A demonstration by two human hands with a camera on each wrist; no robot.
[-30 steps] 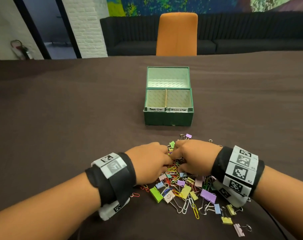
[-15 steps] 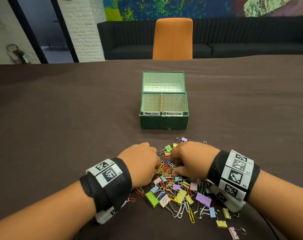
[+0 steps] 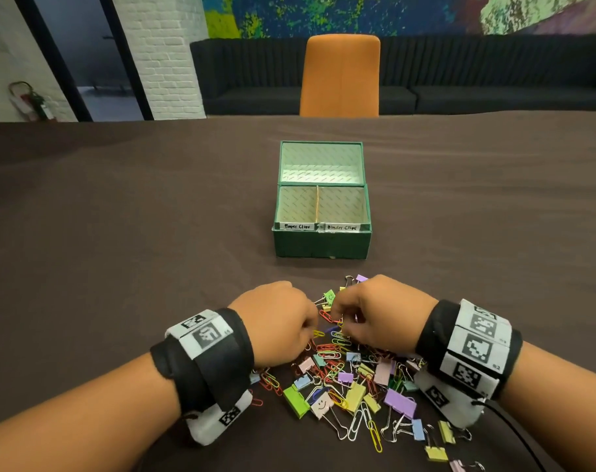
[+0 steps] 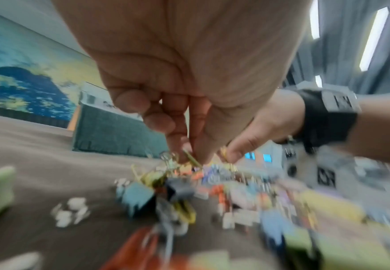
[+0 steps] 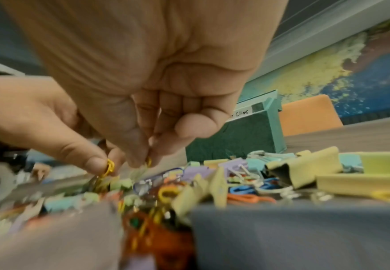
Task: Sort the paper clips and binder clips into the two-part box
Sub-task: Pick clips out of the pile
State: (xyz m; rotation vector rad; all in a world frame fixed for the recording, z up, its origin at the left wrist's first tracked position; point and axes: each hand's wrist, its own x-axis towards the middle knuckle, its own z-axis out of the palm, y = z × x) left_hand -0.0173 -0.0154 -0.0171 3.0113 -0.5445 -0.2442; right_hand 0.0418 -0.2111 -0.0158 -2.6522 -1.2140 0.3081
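Observation:
A mixed pile of coloured paper clips and binder clips (image 3: 352,379) lies on the brown table in front of me. Beyond it stands the open green box (image 3: 322,241), with a left part labelled Paper Clips and a right part labelled Binder Clips; I see nothing inside either. My left hand (image 3: 311,330) hovers over the pile's far left and pinches a yellow paper clip (image 5: 109,169) between thumb and fingers. Close beside it, my right hand (image 3: 339,327) pinches another yellow paper clip (image 5: 148,162), seen low over the pile in the right wrist view. The left wrist view is blurred.
The box lid (image 3: 321,161) stands open behind the compartments. An orange chair (image 3: 340,74) sits at the table's far edge, with a black sofa (image 3: 494,97) behind it. Stray binder clips (image 3: 436,453) lie at the near right of the pile.
The two hands, pressed together in the pile a second ago, have drawn slightly apart. Each now has its fingertips pinched on a clip. The box sits lower in the head view.

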